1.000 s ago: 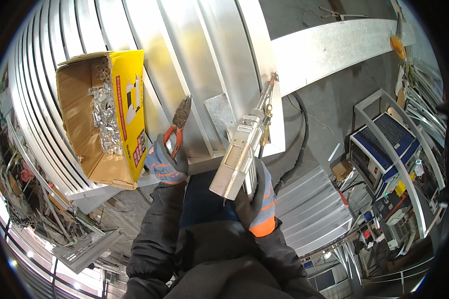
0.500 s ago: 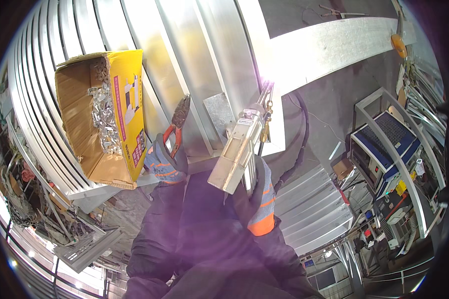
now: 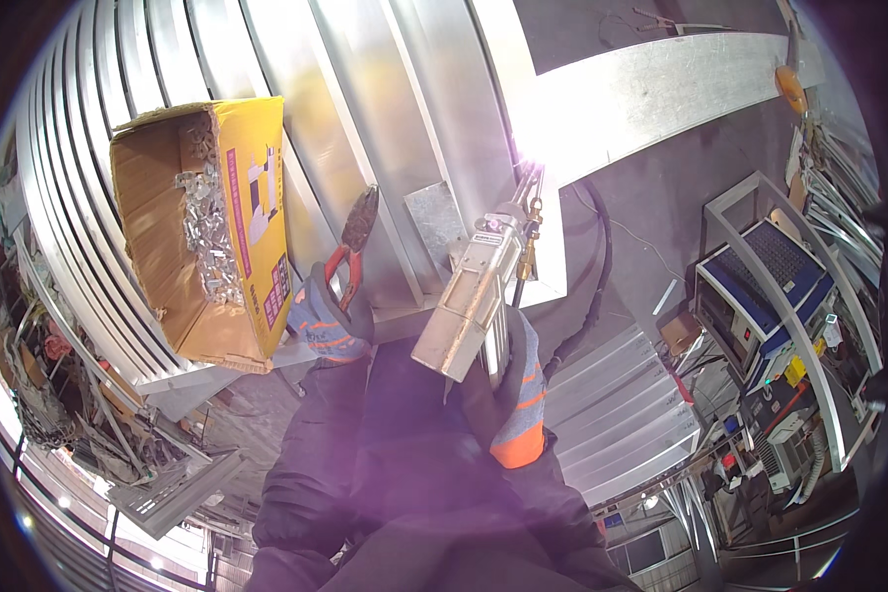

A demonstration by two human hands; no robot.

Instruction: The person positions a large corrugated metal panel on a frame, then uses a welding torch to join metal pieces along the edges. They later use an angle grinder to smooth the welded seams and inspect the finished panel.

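Observation:
My left hand (image 3: 332, 324), in a grey-blue and orange work glove, is closed on pliers (image 3: 358, 229) with red handles. Their dark jaws point away from me over silvery metal profiles (image 3: 335, 128). My right hand (image 3: 521, 395), gloved alike, grips a pale handheld welding gun (image 3: 467, 301); the gun's body hides most of the fingers. At its far end the thin tip meets the seam beside a light metal panel (image 3: 661, 94), where an intense white-violet glow washes out detail. Between the pliers and the gun lies a small flat metal plate (image 3: 432, 221).
A yellow cardboard box (image 3: 255, 227) holding many small metal pieces (image 3: 207, 237) stands on the profiles at left. A dark cable (image 3: 602, 266) runs down right of the gun. Farther right are a blue-and-white machine (image 3: 765, 276) and a metal frame (image 3: 809, 365); scrap (image 3: 59, 395) lies at far left.
The glow at the gun's tip looks slightly larger and brighter. Both hands and the tools hold nearly the same place; the whole view has shifted very slightly.

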